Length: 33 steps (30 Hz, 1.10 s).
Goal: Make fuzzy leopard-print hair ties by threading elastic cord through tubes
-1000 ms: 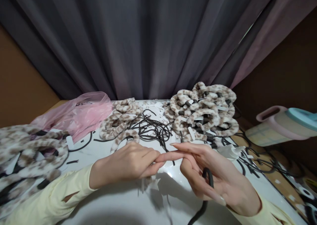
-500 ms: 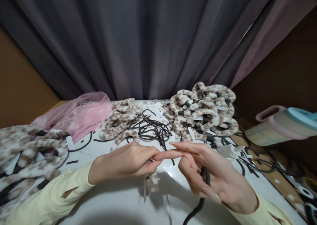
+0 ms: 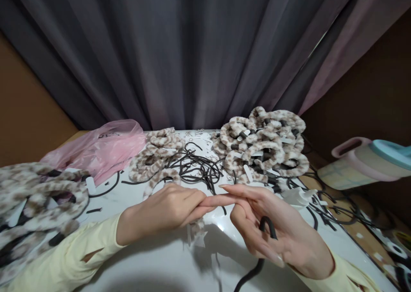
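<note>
My left hand (image 3: 168,207) is closed, its fingertips meeting the outstretched index finger of my right hand (image 3: 272,223). Below the left fingers hangs a small spotted plush piece (image 3: 196,228) with a pale strip beside it; the fingers hide its upper part. A black cord (image 3: 269,227) runs through my right hand, looped between curled fingers, and its tail drops toward the front edge of the picture. Just beyond the hands lies a heap of loose black cords (image 3: 201,168) on the white table (image 3: 154,262).
Spotted plush rings are piled at the back right (image 3: 266,144), the back middle (image 3: 157,150) and the left (image 3: 38,202). A pink plastic bag (image 3: 109,144) lies back left. At right, a tumbler (image 3: 362,163) with a blue lid stands near more black cords (image 3: 340,210).
My left hand has turned slightly, covering more of the plush piece, which hangs a little higher. The right hand has barely moved; its cord's tail has swung slightly left.
</note>
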Tool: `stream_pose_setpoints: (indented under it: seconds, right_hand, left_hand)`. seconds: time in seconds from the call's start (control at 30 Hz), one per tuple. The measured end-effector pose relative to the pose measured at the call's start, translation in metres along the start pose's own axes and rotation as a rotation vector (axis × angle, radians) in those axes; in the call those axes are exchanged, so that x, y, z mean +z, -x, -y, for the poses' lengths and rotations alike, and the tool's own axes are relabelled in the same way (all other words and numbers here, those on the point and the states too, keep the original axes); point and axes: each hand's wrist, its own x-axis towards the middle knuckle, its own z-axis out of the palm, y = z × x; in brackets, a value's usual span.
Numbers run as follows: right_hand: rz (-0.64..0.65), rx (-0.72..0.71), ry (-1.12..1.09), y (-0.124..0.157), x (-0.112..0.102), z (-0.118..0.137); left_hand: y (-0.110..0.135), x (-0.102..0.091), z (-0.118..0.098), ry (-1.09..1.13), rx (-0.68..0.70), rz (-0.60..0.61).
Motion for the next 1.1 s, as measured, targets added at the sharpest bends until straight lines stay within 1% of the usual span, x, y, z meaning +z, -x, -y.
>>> stream_pose_setpoints:
  seconds: [0.1,0.2,0.3,0.43,0.5,0.57,0.6,0.7,0.73,0.8,0.87,0.93,0.97,1.03,1.1]
  right_hand:
    - [0.01,0.002,-0.01,0.002,0.004,0.0]
    - [-0.027,0.004,0.007,0.003,0.005,0.002]
    - [-0.049,0.01,0.049,0.002,0.003,0.003]
    - [-0.035,0.019,0.051,0.001,0.001,0.003]
    - [-0.03,0.021,0.04,0.0,0.0,0.004]
    - [-0.034,0.021,0.035,0.0,0.0,0.004]
    - [-0.043,0.016,0.031,0.0,0.0,0.004]
    - [-0.106,-0.041,0.005,0.0,-0.001,0.007]
    - [-0.134,-0.074,-0.008,0.0,-0.002,0.008]
    - [-0.186,-0.151,-0.025,0.001,-0.004,0.011]
    - [-0.233,-0.215,-0.002,0.001,-0.008,0.016]
    - [-0.276,-0.301,0.079,0.002,-0.013,0.02]
    - [-0.294,-0.341,0.136,0.001,-0.016,0.022]
    - [-0.327,-0.383,0.264,0.0,-0.023,0.026]
    - [-0.35,-0.345,0.38,-0.002,-0.032,0.029]
  left_hand:
    - [0.0,0.0,0.0,0.0,0.022,-0.023]
    - [0.001,-0.001,0.002,0.003,0.029,-0.014]
    - [0.001,-0.002,0.003,0.009,0.029,0.005]
    - [0.001,-0.003,0.003,0.034,0.027,0.056]
    - [0.001,-0.005,0.002,0.065,0.003,0.073]
    - [0.0,-0.005,0.002,0.131,-0.059,0.116]
    - [-0.001,-0.005,0.002,0.183,-0.116,0.16]
    - [-0.001,-0.002,0.012,0.327,-0.372,0.331]
    - [0.0,0.001,0.017,0.343,-0.461,0.382]
    - [0.004,0.009,0.031,0.344,-0.591,0.49]
    - [0.009,0.018,0.044,0.32,-0.651,0.614]
    - [0.011,0.025,0.054,0.382,-0.657,0.698]
    - [0.011,0.027,0.057,0.455,-0.642,0.722]
    - [0.009,0.03,0.061,0.608,-0.643,0.725]
    - [0.007,0.031,0.062,0.717,-0.727,0.709]
